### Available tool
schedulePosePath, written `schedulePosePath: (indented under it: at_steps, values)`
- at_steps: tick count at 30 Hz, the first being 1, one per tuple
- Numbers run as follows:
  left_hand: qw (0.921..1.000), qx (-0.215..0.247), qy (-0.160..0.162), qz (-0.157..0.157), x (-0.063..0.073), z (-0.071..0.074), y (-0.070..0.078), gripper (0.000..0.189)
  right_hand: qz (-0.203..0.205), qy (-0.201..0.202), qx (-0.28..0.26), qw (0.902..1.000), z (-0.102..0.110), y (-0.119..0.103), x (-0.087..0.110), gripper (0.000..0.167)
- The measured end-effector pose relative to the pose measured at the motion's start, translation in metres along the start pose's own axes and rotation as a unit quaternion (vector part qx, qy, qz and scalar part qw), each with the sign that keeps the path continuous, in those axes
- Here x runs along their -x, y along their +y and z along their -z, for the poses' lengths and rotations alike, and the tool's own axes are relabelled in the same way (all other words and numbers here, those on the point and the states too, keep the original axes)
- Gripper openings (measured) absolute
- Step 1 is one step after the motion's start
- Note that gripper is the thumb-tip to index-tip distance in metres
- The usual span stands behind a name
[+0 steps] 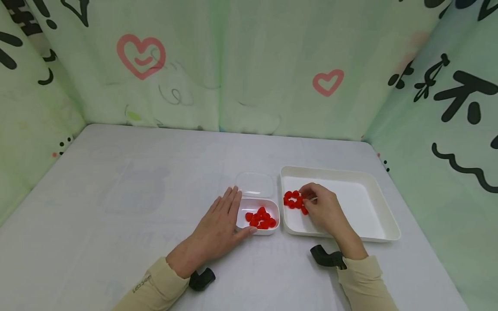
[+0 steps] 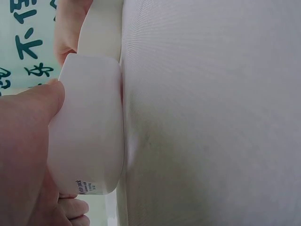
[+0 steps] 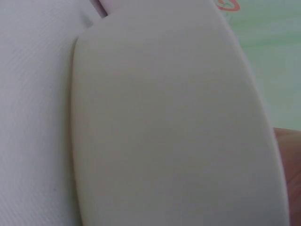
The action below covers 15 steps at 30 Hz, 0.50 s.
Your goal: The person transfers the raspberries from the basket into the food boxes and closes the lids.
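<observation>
My left hand (image 1: 219,218) lies along the left side of a small white plastic box (image 1: 253,232), fingers straight and thumb on its front rim. The left wrist view shows the thumb against the outer wall of the box (image 2: 89,122). Several small red pieces (image 1: 264,218) lie in the box. Over the left part of a large white tray (image 1: 365,203), my right hand (image 1: 324,209) has bent fingers, with thumb and index fingertips at a cluster of red pieces (image 1: 292,204). Whether they pinch one is hidden. The tray's outer wall (image 3: 174,117) fills most of the right wrist view.
A clear lid (image 1: 254,185) lies flat behind the box, apparently joined to it. Box and tray stand side by side on a white-covered table (image 1: 136,194). Green printed curtains (image 1: 241,65) rise behind it and at both sides.
</observation>
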<state>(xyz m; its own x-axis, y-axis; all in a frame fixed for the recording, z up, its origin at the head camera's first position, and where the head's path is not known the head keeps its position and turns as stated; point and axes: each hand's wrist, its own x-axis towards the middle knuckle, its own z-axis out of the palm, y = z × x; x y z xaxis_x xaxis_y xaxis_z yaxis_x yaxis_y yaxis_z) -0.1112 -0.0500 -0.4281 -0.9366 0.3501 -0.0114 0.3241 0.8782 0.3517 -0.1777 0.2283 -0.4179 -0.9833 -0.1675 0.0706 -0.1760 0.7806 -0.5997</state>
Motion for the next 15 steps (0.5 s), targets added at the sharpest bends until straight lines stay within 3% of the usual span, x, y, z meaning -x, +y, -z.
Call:
schedulePosePath:
  at_steps: [15]
  values:
    - [1.0000,0.004,0.001,-0.003,0.0012,-0.0005,-0.0010,0.095,0.009,0.012,0.001,0.9999,-0.0004,-0.0006,0.0011,0.020]
